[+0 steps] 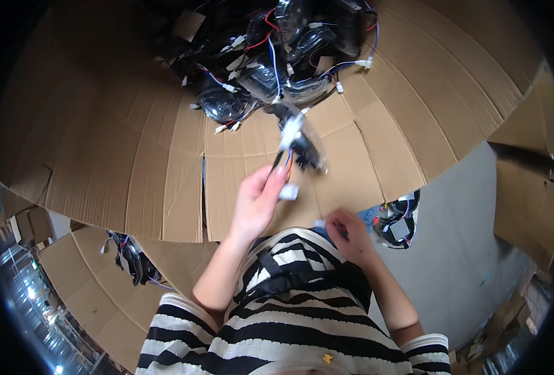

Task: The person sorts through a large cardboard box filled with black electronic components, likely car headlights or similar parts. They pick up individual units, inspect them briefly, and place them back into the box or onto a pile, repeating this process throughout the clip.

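Observation:
My left hand (256,203) pinches a bundle of coloured wires (289,164), with a white plug (289,192) beside the fingertips. The wires lead up to a black part in clear plastic (305,147), smeared by motion, over the cardboard. Close to my waist, at the cardboard's near edge, is my right hand (351,237). Its fingers are curled in, and a small white piece shows by their tips. What those fingers hold, if anything, is hidden.
Across the far side of the cardboard surface (152,162) lies a heap of black wired parts (258,78) with white plugs. More such parts lie low at the left (133,259) and right (399,222). A cardboard box (520,206) stands at right on grey floor.

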Demonstrator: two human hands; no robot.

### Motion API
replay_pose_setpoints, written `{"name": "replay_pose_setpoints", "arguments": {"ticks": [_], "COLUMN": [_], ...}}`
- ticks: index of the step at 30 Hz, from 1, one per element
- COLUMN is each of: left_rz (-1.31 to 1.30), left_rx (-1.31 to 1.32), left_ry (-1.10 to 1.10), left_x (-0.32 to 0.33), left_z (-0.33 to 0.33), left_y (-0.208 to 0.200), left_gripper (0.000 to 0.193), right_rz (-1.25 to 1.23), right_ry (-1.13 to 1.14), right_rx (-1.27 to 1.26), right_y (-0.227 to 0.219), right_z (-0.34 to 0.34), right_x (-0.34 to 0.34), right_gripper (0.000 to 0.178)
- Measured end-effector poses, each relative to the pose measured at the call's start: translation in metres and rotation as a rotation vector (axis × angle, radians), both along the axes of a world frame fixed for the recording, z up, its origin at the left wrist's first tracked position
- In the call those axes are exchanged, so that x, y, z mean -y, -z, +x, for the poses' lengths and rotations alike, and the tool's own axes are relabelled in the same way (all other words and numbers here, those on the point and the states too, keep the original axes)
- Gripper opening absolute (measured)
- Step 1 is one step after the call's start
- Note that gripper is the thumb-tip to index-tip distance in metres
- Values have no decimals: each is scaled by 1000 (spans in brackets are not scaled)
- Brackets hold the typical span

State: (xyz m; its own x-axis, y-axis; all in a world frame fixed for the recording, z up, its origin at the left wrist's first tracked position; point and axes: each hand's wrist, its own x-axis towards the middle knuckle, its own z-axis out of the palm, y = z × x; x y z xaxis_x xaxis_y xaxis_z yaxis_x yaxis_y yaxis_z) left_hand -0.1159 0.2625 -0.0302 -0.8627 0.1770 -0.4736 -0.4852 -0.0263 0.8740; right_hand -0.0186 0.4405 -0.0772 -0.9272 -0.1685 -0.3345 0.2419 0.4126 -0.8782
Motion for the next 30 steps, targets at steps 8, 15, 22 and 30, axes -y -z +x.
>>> {"name": "replay_pose_setpoints", "arguments": {"ticks": [8,15,22,30], "left_rz": [6,77,-100,-287], "left_rx": [347,253,141,54], "left_ry": [-230,-205,-154,-70], "left_x": [61,69,66,62], "left_z": [103,129,124,120], "left_y": [33,41,30,30], "left_gripper": [21,24,25,19], "right_rz": [-364,-364,-328,-150], "right_ry": [-177,-172,-110,-109], "right_rx": [272,322,287,30], "right_y": [-36,-41,-41,-39], "right_z": [7,2,4,6], "right_x": [34,64,71,81], "right_gripper": [5,8,8,9]}}
